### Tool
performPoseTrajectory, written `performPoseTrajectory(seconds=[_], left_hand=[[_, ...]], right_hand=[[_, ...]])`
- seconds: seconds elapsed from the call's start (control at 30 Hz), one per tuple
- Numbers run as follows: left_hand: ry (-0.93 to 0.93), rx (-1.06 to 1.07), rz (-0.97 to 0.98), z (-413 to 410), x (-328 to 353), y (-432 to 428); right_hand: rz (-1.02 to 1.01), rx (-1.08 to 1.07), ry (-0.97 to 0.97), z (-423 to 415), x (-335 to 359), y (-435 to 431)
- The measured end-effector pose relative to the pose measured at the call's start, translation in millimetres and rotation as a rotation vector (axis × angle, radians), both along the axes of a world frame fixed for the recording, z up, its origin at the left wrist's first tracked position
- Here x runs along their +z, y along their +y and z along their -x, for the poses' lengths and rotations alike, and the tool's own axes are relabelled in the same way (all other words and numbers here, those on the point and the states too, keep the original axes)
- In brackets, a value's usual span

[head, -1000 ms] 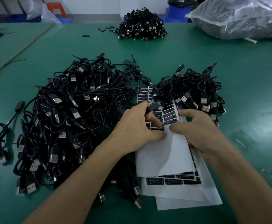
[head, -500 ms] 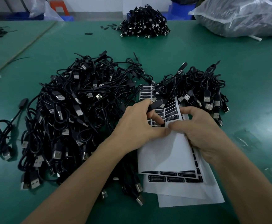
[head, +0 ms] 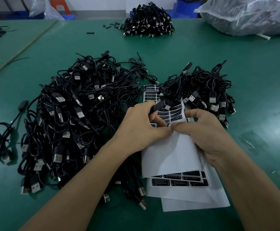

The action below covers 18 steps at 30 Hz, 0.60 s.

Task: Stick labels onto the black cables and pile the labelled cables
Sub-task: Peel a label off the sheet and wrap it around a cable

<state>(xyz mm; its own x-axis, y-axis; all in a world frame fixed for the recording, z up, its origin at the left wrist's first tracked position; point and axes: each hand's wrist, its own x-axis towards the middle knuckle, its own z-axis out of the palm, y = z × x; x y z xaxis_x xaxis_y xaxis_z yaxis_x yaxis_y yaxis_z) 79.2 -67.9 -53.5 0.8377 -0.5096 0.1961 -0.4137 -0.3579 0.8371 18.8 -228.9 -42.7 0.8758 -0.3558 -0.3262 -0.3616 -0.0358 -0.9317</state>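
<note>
A big heap of black USB cables (head: 72,117) fills the left middle of the green table. A smaller heap (head: 207,90) lies to the right of it. White label sheets (head: 174,157) with black labels lie between them, near me. My left hand (head: 141,129) grips a black cable connector (head: 159,106) over the top sheet. My right hand (head: 204,130) pinches the sheet's upper part, its thumb tip meeting my left thumb. Whether a label is lifted there is hidden by the fingers.
A third pile of black cables (head: 148,22) sits at the far middle, with small black parts (head: 109,26) beside it. A large clear plastic bag (head: 250,15) lies far right. One loose cable (head: 4,135) lies at the left edge.
Both hands stay over the sheet; the thumbs have closed together at its upper part. The view has shifted slightly.
</note>
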Motion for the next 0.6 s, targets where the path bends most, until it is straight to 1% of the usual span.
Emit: performPoseTrajectory(seconds=[0.2,0.5,0.6], left_hand=[[0.056,0.009,0.029,-1.7,-0.7,0.9],[-0.087,0.051,-0.072,2.5,-1.2,-2.0],[-0.101,0.045,-0.072,4.6,0.0,-2.7]], right_hand=[[-0.008,0.001,0.000,1.0,0.1,-0.3],[0.004,-0.010,0.013,3.0,2.4,0.0],[-0.015,-0.021,0.017,3.2,3.6,0.6]])
